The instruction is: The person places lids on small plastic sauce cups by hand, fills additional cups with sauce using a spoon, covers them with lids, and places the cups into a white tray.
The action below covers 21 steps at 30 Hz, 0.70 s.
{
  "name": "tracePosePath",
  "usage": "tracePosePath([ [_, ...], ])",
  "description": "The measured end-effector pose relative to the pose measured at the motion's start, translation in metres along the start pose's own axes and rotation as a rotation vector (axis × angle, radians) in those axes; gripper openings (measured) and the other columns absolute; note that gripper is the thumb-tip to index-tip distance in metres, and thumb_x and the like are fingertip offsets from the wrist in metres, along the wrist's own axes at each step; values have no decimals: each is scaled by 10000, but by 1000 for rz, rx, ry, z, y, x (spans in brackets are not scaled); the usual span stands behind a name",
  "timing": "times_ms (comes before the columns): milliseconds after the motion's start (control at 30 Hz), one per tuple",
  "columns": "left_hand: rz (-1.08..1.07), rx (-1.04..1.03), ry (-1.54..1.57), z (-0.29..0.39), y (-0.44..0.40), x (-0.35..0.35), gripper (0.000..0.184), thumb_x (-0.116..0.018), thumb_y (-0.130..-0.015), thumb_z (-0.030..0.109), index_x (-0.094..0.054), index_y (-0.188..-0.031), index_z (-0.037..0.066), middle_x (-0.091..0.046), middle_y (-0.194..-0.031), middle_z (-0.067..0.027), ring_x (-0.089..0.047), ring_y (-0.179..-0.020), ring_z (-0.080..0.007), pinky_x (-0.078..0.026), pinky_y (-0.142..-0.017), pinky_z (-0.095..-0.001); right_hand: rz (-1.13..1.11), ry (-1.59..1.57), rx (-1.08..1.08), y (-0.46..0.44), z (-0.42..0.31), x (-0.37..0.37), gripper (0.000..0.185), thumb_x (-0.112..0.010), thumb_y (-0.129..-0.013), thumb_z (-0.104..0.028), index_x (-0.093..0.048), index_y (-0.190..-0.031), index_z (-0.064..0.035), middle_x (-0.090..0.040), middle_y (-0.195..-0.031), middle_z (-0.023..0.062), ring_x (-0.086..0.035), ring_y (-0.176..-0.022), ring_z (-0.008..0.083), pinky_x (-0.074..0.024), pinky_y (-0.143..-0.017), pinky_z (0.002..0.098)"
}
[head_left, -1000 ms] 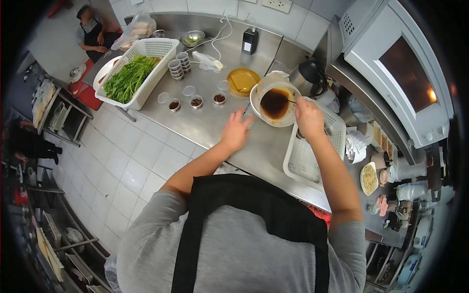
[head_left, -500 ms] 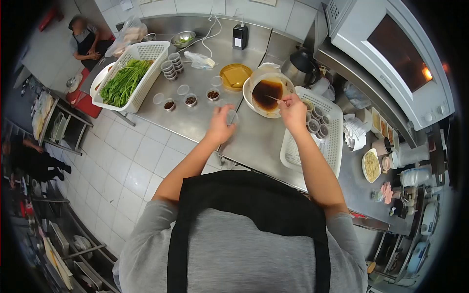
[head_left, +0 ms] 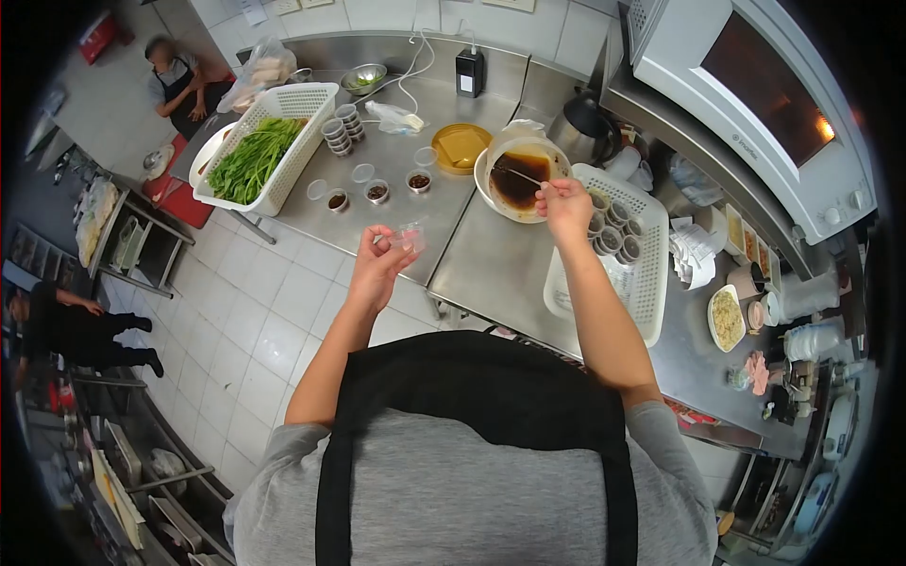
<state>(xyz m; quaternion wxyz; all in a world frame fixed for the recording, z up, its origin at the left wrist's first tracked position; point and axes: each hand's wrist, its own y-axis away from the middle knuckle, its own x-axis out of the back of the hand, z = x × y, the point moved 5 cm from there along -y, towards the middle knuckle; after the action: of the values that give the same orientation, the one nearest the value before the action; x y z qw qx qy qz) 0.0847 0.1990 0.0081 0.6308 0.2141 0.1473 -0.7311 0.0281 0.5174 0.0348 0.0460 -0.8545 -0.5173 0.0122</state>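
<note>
My left hand pinches a small clear plastic cup above the table's front edge. Dark brown sauce fills the bottom of a bowl, and my right hand grips a thin spoon whose far end reaches into it. Beyond my left hand, three small cups with dark contents, a left cup, a middle cup and a right cup, stand in a row. Loose clear lids lie behind them. Several filled cups are stacked farther back.
On the right, a white basket holds several small cups. A yellow dish sits left of the bowl. Leafy greens fill another white basket. A kettle stands behind. Two people are at the far left.
My left hand has moved left, bringing the clear cup with it and tilting it into fuller view. My right hand stays at the bowl with the spoon. The view has shifted slightly.
</note>
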Motion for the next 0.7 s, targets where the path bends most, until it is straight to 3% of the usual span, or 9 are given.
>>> tracePosePath([
  [167,-23,-169,-319,27,-4,-12,479,-709,-753,-49,-403,-1086,110,-605,-1168,-147,-576,-1076,-199,-464,-924,-343,0,-71,0,-4,0,5,148,-628,-875,-52,-557,-968,39,-659,-741,115,-621,-562,145,-521,-495,265],
  [367,11,-382,-614,56,-15,-63,631,-786,-679,1,-398,-1169,92,-599,-1164,-113,-575,-1016,-164,-465,-902,-314,-20,-176,-48,1,-6,18,136,-612,-879,-33,-553,-973,46,-651,-756,121,-600,-560,151,-508,-508,262],
  [567,30,-512,-732,51,-27,-111,767,-797,-678,40,-358,-1306,84,-612,-1112,-112,-588,-998,-182,-478,-901,-336,-32,-200,-107,11,-16,45,120,-592,-893,-38,-554,-975,40,-646,-761,126,-590,-567,154,-500,-521,269],
  [700,80,-539,-927,41,-28,-134,789,-813,-659,64,-378,-1317,94,-616,-1089,-123,-602,-978,-224,-489,-890,-339,-60,-174,-109,16,-24,68,120,-595,-895,-48,-557,-973,35,-647,-764,123,-584,-569,146,-491,-517,263],
])
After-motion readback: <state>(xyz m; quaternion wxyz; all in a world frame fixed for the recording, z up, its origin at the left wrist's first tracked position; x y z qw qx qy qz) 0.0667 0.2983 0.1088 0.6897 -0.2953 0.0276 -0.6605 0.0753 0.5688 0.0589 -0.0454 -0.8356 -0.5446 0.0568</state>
